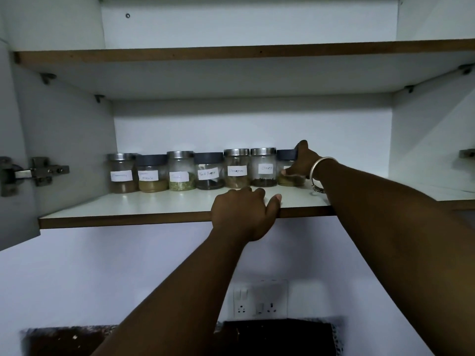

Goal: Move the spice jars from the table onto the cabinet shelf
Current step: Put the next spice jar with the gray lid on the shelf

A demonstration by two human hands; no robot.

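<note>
Several labelled glass spice jars stand in a row at the back of the lower cabinet shelf (pixel 128 209), from a steel-lidded jar (pixel 122 173) at the left to a dark-lidded jar (pixel 286 168) at the right end. My right hand (pixel 302 163) is wrapped around that right-end jar, thumb low on its front and fingers over its lid. The jar stands upright on the shelf, beside the "Cloves" jar (pixel 263 167). My left hand (pixel 244 214) grips the front edge of the shelf, fingers curled on top, holding no jar.
An empty upper shelf (pixel 231 51) spans the cabinet above. The open door with its hinge (pixel 33 172) is at the left. A wall socket plate (pixel 261 299) sits below the shelf, above a dark countertop (pixel 277 335).
</note>
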